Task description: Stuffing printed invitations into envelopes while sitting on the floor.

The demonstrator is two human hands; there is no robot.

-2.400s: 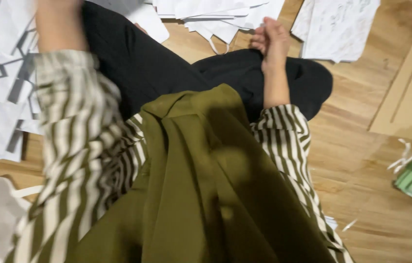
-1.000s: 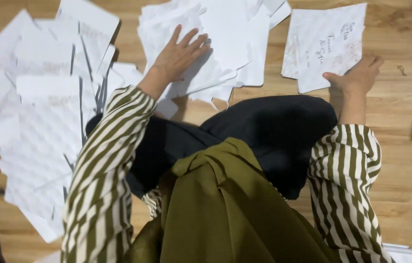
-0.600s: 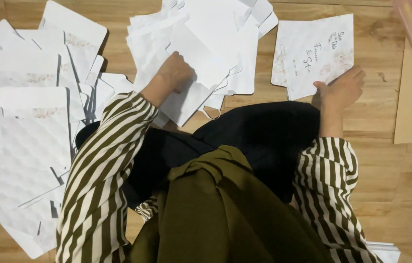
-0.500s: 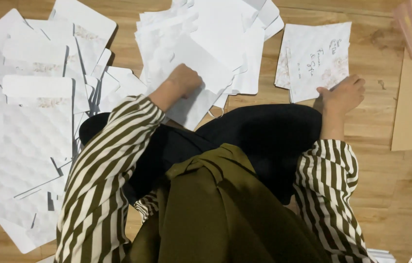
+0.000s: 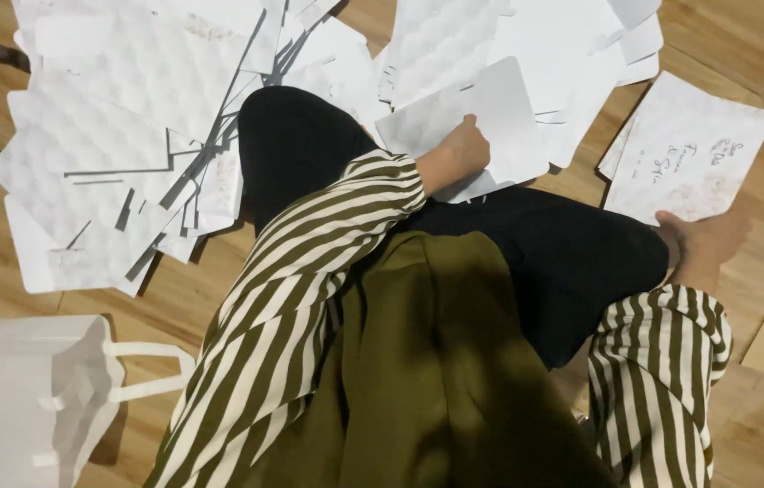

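Since prev frame: left hand (image 5: 462, 154) pulled back toward the knee, now pinching a blank white card (image 5: 481, 122) lifted off the middle paper pile (image 5: 527, 45). Fingers curled shut on its lower edge. Right hand (image 5: 700, 246) stays flat on the wood floor (image 5: 2, 280), fingers on the near edge of a handwritten card (image 5: 689, 154), grip unclear. White bag (image 5: 29, 398) bottom left.

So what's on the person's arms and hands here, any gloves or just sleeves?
No gloves: the left hand and right hand are bare. Both arms wear long, loose sleeves striped dark olive-brown and cream, ending at the wrists. No watch, ring or marking is visible. An olive-green garment hangs down the front between the sleeves.
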